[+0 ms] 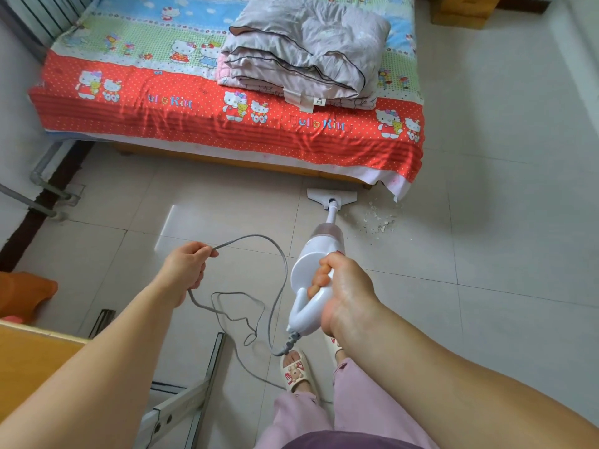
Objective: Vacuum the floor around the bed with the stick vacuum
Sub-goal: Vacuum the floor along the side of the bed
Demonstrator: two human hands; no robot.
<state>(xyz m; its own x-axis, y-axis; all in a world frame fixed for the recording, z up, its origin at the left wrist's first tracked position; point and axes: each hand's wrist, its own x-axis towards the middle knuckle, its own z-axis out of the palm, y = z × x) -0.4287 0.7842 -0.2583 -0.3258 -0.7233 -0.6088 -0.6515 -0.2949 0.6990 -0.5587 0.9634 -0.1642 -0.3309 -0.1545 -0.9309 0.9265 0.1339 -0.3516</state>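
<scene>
My right hand [343, 286] grips the handle of a white stick vacuum [319, 251], which slants down and away from me. Its flat floor head [332, 196] rests on the pale tiles right by the bed's wooden base. My left hand [188, 265] holds a loop of the grey power cord [278, 254], lifted off the floor; more cord lies coiled between my arms. The bed [227, 124] has a red cartoon-print sheet hanging over its near side. White crumbs and flakes [379, 220] are scattered on the floor just right of the vacuum head, near the bed's corner.
A folded grey quilt [301, 50] lies on the bed. Grey pipes [48, 189] run along the left wall. An orange object [22, 294] and a wooden surface [32, 354] sit at lower left, with a metal frame [181, 406] below. My slippered feet [296, 371] stand under the vacuum handle.
</scene>
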